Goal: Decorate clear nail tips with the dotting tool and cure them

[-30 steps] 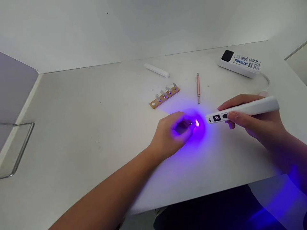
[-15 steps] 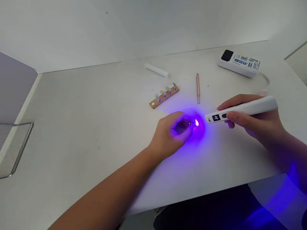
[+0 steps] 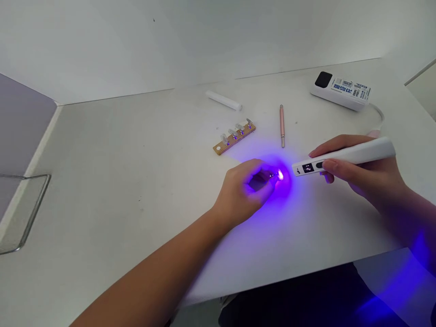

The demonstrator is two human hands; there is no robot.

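My left hand (image 3: 243,190) pinches a small shiny piece (image 3: 279,175) between thumb and fingers; it glows violet-white, and its exact shape is lost in the glare. My right hand (image 3: 364,172) is closed round a white handheld lamp (image 3: 357,152), thumb beside its dark button. The lamp's front end points left at the small piece, a short gap away, and a small display on it is lit. Violet light falls over my left fingertips and the table. Behind my left hand lies a wooden strip (image 3: 235,140) bearing several clear nail tips on small metal stands.
A white tube (image 3: 224,101) lies behind the strip. To its right is a pink metal pen-like tool (image 3: 282,126). A white labelled device (image 3: 340,91) with a cable sits at the back right. A metal wire frame (image 3: 34,213) is at the left edge.
The number on the lamp's display has changed from 22 to what looks like 21. Both hands hold almost the same positions, and the view has shifted very slightly.
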